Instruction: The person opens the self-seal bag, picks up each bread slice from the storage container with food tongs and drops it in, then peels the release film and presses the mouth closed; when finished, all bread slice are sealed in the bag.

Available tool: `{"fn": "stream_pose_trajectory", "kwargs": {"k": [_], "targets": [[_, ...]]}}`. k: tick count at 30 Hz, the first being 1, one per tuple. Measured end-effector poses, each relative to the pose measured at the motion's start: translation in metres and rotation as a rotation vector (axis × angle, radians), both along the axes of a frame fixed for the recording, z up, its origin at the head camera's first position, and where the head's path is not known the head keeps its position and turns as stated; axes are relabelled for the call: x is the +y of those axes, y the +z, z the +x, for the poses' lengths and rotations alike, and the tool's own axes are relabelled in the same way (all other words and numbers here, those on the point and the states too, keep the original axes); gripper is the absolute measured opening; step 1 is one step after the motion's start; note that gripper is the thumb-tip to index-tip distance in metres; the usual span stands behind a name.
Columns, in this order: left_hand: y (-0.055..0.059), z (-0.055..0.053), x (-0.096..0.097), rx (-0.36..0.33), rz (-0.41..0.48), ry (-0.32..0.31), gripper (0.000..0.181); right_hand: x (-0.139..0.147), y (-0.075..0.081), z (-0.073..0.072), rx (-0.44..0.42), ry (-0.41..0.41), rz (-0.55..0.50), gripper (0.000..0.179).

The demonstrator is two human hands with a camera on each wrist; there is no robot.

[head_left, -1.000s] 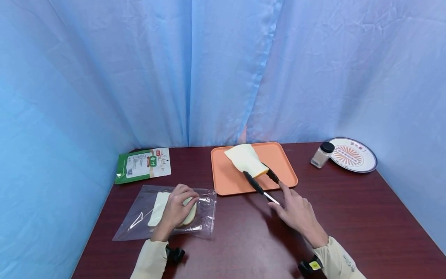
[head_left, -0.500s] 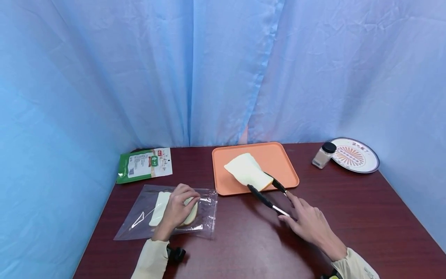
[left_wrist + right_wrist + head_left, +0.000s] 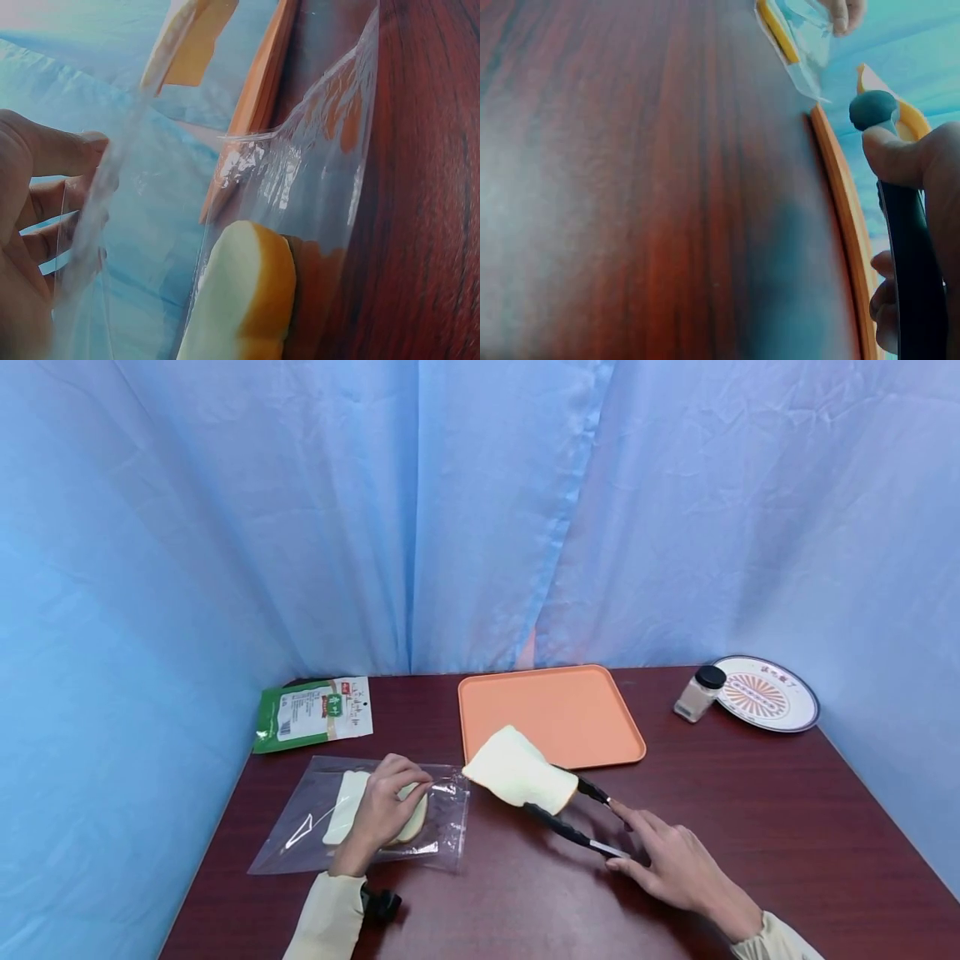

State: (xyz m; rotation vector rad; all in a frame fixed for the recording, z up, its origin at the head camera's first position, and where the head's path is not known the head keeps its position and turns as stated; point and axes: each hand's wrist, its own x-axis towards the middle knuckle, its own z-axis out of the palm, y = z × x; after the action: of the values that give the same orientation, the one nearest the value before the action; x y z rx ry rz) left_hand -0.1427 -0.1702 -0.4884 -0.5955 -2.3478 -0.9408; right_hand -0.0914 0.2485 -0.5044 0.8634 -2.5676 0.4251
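My left hand (image 3: 382, 802) pinches the upper layer of a clear plastic bag (image 3: 296, 835) and holds it raised, so the bag's mouth gapes in the left wrist view. Bread (image 3: 236, 296) with a brown crust lies inside the bag; the hand partly covers it in the head view. With my right hand (image 3: 675, 864) I hold black-and-silver tongs (image 3: 566, 832). A slice of bread (image 3: 517, 772) is clamped between the tongs' black tips, in the air near the bag's right edge and the tray's front left corner.
Behind the slice lies an orange tray (image 3: 551, 706). A green and white packet (image 3: 311, 714) is at the back left. At the back right stand a black-capped seasoning jar (image 3: 697, 695) and a patterned white plate (image 3: 791, 697).
The slice in the tongs has come off the tray, moving toward me and then left toward the bag. My right hand has drawn back with it. The left hand stays in place.
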Motion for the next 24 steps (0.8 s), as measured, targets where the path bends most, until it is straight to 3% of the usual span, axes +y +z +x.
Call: {"fn": "stream_pose_trajectory", "kwargs": {"k": [10,17,24], "targets": [[0.000,0.000,0.000,0.001,-0.012,0.001,0.010,0.002,-0.010,0.002,0.021,0.173,0.026,0.080],[-0.002,-0.001,-0.001,0.011,-0.011,-0.005,0.011,0.000,-0.014,0.003,0.022,0.198,0.060,0.078],[0.002,0.000,-0.003,-0.040,-0.012,-0.018,0.010,-0.006,-0.016,0.002,-0.004,0.218,0.056,0.078]]}}
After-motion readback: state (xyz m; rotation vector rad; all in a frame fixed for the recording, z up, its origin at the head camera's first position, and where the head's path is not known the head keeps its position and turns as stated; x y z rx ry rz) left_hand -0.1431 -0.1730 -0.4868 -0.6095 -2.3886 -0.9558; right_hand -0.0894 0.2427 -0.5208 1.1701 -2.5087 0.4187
